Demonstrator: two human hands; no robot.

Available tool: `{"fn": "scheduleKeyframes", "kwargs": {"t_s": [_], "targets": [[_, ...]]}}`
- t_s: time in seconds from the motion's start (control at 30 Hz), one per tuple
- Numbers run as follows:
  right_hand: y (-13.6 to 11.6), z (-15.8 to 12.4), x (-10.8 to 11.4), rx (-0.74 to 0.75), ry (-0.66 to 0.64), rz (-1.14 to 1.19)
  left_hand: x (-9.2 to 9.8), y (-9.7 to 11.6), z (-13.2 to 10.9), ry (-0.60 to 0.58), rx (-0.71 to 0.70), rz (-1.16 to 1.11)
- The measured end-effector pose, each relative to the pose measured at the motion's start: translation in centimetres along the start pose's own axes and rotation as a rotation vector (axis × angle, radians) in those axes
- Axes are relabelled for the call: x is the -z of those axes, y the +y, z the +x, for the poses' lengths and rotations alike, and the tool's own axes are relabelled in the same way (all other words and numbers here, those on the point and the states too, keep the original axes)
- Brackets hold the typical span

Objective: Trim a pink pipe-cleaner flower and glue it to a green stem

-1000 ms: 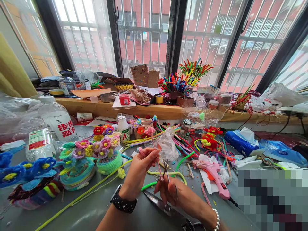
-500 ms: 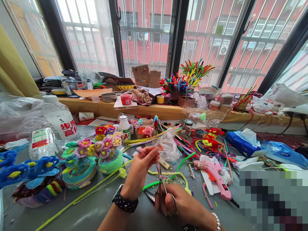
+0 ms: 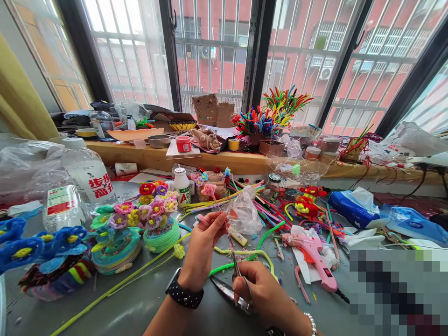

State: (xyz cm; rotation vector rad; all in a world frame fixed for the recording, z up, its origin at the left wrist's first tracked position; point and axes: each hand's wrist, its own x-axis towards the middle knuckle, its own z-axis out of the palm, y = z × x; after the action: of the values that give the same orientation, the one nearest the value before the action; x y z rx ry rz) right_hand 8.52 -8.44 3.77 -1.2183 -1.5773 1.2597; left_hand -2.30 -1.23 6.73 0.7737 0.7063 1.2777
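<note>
Both hands lower centre of frame, both occupied. Left hand: thumb and fingertips pinch the thin stem of a pink flower; flower head sits around mid-frame, just above the fingers, stem slanting down right. Small pink piece also at the back of the left fingers; what it joins, can't tell. Right hand: fingers curled around the handles of scissors, blades near together, pointing up along the lower stem. Whether stem is between blades: can't tell. Dark dotted watch band on left wrist, beaded bracelet on right.

Below the scissors, bladed metal tool lies on grey worktop, partly covered by right hand. Green fuzzy stem just beside it. Pink glue gun right of the hands, partly over white paper. Crumpled clear bag just beyond left fingertips. Left side: green pot with fuzzy flowers, long yellow stem slanting to lower left. White bottle behind green pot. Blue tissue pack right of frame.
</note>
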Motion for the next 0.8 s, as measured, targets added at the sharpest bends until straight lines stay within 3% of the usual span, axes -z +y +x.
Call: {"fn": "scheduleKeyframes", "kwargs": {"t_s": [0.37, 0.57, 0.8], "targets": [[0.01, 0.18, 0.03, -0.023, 0.053, -0.006, 0.13, 0.22, 0.08, 0.044, -0.051, -0.048], [-0.28, -0.16, 0.63, 0.056, 0.040, 0.005, 0.01, 0.48, 0.09, 0.094, -0.070, -0.088], [-0.18, -0.08, 0.76, 0.072, -0.052, -0.150, -0.20, 0.28, -0.15, -0.010, -0.011, 0.005]]}}
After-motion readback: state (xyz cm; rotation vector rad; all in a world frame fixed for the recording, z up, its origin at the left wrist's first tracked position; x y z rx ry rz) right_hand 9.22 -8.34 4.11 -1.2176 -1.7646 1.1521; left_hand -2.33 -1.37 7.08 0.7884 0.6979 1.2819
